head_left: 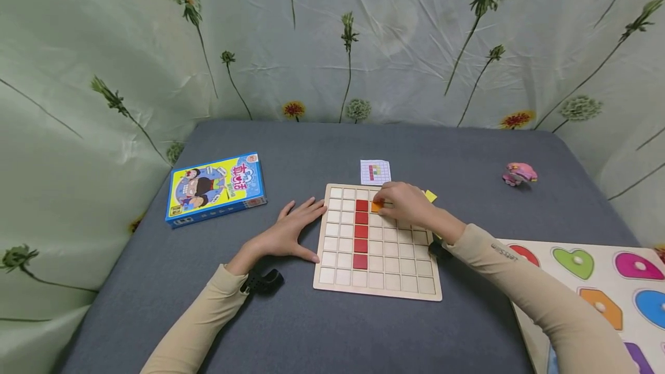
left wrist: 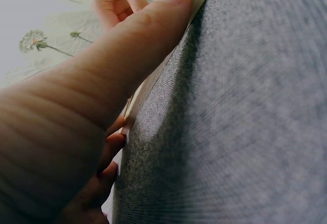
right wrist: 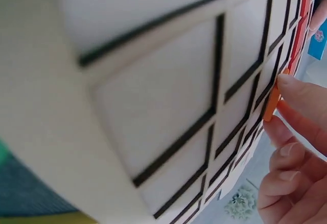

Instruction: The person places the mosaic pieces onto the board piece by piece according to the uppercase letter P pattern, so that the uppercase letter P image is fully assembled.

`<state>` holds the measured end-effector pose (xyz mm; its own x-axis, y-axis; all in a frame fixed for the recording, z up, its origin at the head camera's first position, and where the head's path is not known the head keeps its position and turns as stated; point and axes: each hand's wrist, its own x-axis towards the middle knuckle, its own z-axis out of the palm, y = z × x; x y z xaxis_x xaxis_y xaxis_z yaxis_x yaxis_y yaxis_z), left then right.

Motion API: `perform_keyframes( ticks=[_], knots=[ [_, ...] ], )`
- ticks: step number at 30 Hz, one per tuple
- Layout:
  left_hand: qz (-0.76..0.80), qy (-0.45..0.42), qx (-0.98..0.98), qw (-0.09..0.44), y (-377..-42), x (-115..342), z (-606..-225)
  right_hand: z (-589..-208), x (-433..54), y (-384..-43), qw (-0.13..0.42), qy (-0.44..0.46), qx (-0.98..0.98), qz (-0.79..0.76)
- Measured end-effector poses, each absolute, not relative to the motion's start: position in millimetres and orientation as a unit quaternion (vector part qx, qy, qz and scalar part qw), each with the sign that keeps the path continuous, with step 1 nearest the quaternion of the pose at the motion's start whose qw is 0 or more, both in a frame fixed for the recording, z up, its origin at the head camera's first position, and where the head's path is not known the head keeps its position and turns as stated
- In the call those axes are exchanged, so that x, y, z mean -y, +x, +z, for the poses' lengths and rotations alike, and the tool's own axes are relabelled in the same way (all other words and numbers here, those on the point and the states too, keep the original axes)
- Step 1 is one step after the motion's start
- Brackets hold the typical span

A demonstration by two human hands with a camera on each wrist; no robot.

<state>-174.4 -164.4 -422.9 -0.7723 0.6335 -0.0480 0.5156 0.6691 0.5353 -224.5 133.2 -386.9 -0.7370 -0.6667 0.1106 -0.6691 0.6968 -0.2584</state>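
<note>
A wooden grid board [head_left: 384, 293] with white square cells lies on the grey table. One column of it holds several red square tiles [head_left: 361, 231]. My right hand [head_left: 407, 204] pinches an orange square tile [head_left: 375, 207] between thumb and fingers, just right of the topmost red tile; the right wrist view shows this orange tile [right wrist: 273, 101] tilted at the cells. My left hand [head_left: 291, 234] lies spread at the board's left side, thumb and fingertips right at the edge. In the left wrist view, the left thumb [left wrist: 153, 24] reaches along that edge.
Beyond the board lies a small printed card [head_left: 375, 172] with a coloured grid pattern. A yellow piece [head_left: 430, 195] shows behind the right wrist. To the left is a blue and yellow box [head_left: 215, 189]. A pink toy [head_left: 519, 173] and a shape puzzle board [head_left: 550, 281] are at right.
</note>
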Motion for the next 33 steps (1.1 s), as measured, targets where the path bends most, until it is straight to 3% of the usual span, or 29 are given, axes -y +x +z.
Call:
perform_keyframes(
  ticks=[17,33],
  knots=[
    [0.263,0.329,-0.901,0.106,-174.1,164.2,-421.8,-383.1,-127.6,-227.9,-0.007,0.375,0.916,0.143],
    [0.261,0.318,-0.904,0.115,-174.5,163.7,-421.8,-375.6,-152.5,-208.6,-0.006,0.358,0.924,0.135]
  ],
)
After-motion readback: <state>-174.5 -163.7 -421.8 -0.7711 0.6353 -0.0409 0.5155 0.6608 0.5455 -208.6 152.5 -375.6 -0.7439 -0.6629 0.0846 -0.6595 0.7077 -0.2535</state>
